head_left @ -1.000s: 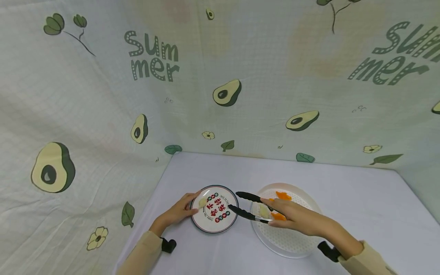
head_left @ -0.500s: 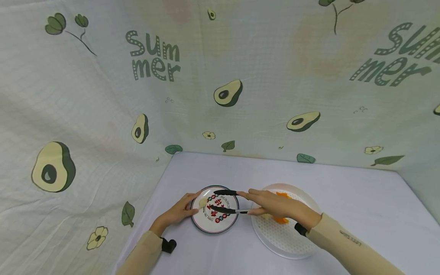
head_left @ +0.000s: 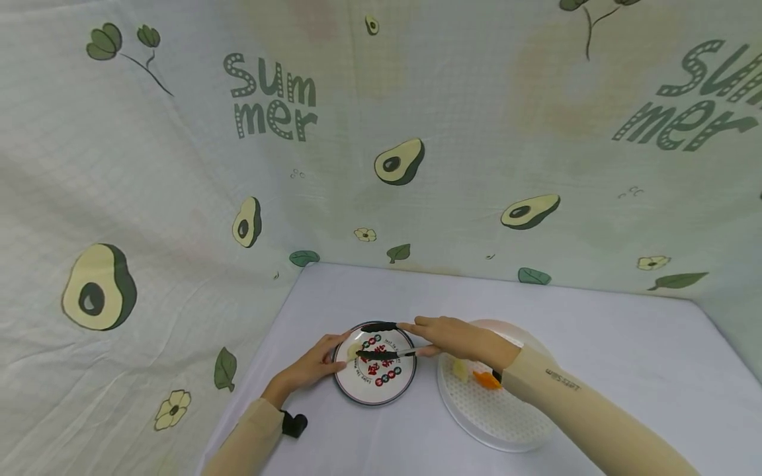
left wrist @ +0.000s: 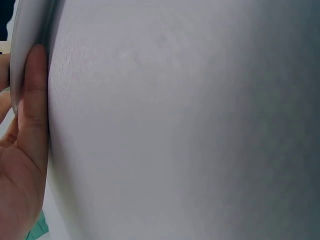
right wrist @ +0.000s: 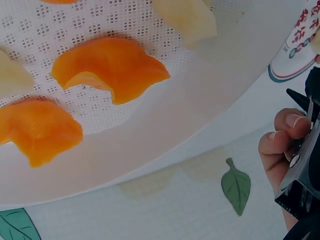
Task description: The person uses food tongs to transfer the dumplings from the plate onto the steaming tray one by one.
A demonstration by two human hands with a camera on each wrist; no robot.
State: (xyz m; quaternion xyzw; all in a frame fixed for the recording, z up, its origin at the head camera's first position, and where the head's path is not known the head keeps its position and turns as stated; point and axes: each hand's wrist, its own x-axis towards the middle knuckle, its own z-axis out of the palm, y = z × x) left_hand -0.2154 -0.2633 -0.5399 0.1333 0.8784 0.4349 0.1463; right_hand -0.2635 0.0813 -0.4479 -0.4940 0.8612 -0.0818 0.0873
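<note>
My left hand (head_left: 317,363) grips the left rim of a small white plate (head_left: 362,389) with red characters, thumb over the edge; the plate's edge (left wrist: 25,45) lies between the fingers in the left wrist view. On the plate's left part sits a pale yellow dumpling (head_left: 353,351). My right hand (head_left: 449,335) holds black-tipped tongs (head_left: 379,355) that reach leftward over the plate. The arms of the tongs are spread, and the lower tip overlaps the pale dumpling's edge. The right wrist view catches the tongs' metal handle (right wrist: 292,185) and curled fingers.
Right of the plate stands a round white perforated tray (head_left: 494,426), partly under the right forearm. It carries orange dumplings (right wrist: 112,67) and pale ones (right wrist: 187,20). A white-covered table (head_left: 381,291) meets an avocado-print cloth (head_left: 452,198) behind and at the left.
My right hand has carried the tongs leftward from over the tray to over the plate, up to the pale dumpling. The left hand keeps its hold on the plate.
</note>
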